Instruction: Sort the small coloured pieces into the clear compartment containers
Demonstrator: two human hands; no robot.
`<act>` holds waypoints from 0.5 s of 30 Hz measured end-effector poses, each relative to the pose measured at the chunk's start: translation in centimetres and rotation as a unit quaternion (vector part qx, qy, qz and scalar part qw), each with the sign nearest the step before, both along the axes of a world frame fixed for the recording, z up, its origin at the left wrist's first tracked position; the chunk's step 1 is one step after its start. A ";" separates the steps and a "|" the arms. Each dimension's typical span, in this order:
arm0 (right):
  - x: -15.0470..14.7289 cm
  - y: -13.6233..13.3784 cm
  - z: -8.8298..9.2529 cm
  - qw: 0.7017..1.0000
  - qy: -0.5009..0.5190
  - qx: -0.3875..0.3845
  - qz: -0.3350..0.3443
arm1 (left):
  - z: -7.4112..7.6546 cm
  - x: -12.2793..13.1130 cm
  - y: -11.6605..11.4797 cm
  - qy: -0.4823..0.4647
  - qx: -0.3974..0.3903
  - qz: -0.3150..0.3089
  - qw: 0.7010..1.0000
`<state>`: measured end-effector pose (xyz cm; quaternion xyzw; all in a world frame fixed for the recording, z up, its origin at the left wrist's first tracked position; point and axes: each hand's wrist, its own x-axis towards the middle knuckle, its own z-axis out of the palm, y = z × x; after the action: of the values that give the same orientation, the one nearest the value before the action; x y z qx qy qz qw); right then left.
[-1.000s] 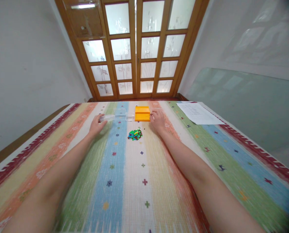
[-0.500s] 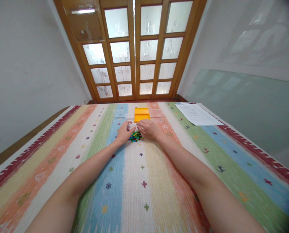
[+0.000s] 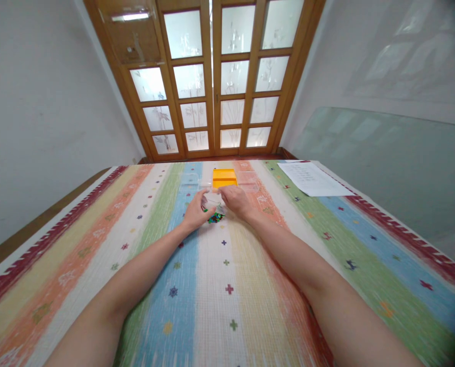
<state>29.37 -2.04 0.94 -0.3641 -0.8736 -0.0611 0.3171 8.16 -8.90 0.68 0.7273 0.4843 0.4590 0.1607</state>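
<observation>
A clear, whitish plastic piece [image 3: 213, 199] is held between my two hands; whether it is a bag or a small box I cannot tell. My left hand [image 3: 198, 210] grips its left side, thumb stretched along the near edge. At the far right edge, the fingers of my right hand [image 3: 235, 200] are pinched together on it. Just below it, a small pile of green, blue and dark little pieces [image 3: 216, 218] lies on the cloth, partly hidden by the plastic and my left thumb.
Beyond my hands sits an open yellow box [image 3: 224, 178]. A clear tray [image 3: 190, 180] is at its left and another clear tray [image 3: 247, 180] at its right. A printed paper sheet [image 3: 314, 179] lies at the far right of the striped tablecloth [image 3: 212, 306].
My hands have moved slightly apart, and more of the clear plastic shows between them, now covering part of the pile. The whole view has shifted a little.
</observation>
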 end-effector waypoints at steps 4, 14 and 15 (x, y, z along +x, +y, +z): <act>1.1 1.0 -0.3 0.997 0.066 -0.022 -0.044 | 0.5 0.2 -0.7 -0.020 0.000 -0.061 0.998; 2.1 2.0 -1.1 0.983 0.153 -0.074 -0.067 | 0.3 -1.0 0.0 -0.108 -0.050 -0.118 0.986; 2.2 2.0 -1.1 0.983 0.154 -0.079 -0.066 | 0.3 -1.4 0.3 -0.136 -0.054 -0.109 0.983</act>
<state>31.60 -0.06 -0.14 -0.4501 -0.7902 0.0441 0.4137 6.75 -8.59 0.96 0.6966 0.3996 0.5068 0.3133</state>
